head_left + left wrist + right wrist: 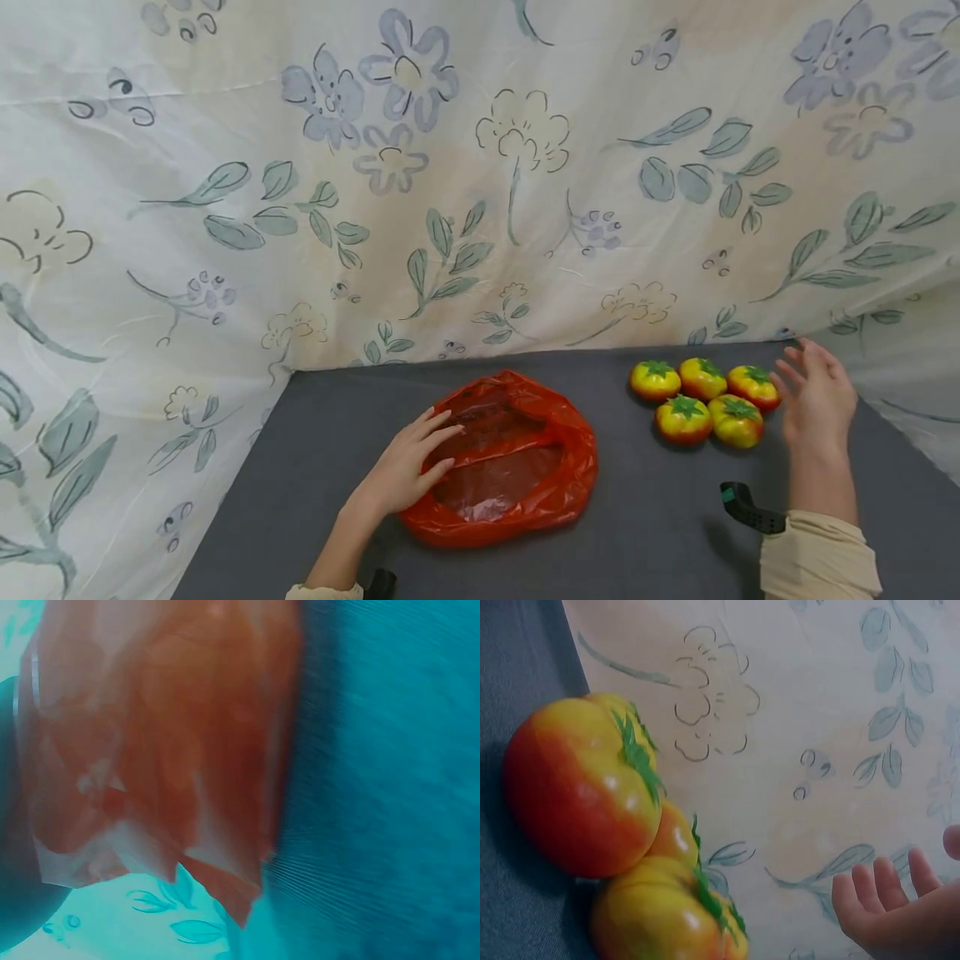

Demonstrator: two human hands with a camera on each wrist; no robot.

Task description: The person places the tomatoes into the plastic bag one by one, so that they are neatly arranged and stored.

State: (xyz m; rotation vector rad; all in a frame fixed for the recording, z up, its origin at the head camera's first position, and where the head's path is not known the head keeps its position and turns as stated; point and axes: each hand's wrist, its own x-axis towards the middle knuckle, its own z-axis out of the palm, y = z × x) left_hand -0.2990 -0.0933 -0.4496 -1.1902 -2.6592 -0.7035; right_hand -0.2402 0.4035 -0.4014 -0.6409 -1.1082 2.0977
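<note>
A red plastic bag (570,475) lies with its mouth spread wide in the middle of the table. My left hand (408,467) is at its left rim, fingers spread and reaching over the opening. In the left wrist view the bag's thin, crumpled side (165,750) fills much of the picture, and the hand is hidden there. Several yellow-and-red tomatoes (683,419) with green leafy tops sit grouped at the back right. Just right of them my right hand (819,396) is raised, holding nothing, its fingers loosely bent. The right wrist view shows the tomatoes (585,787) apart from that hand (900,915).
A dark grey cloth (622,533) covers the table. Behind and at both sides hangs a pale curtain (465,275) with flowers and leaves, its lower edge meeting the table's back. A black wrist camera mount (750,510) juts out from the right sleeve.
</note>
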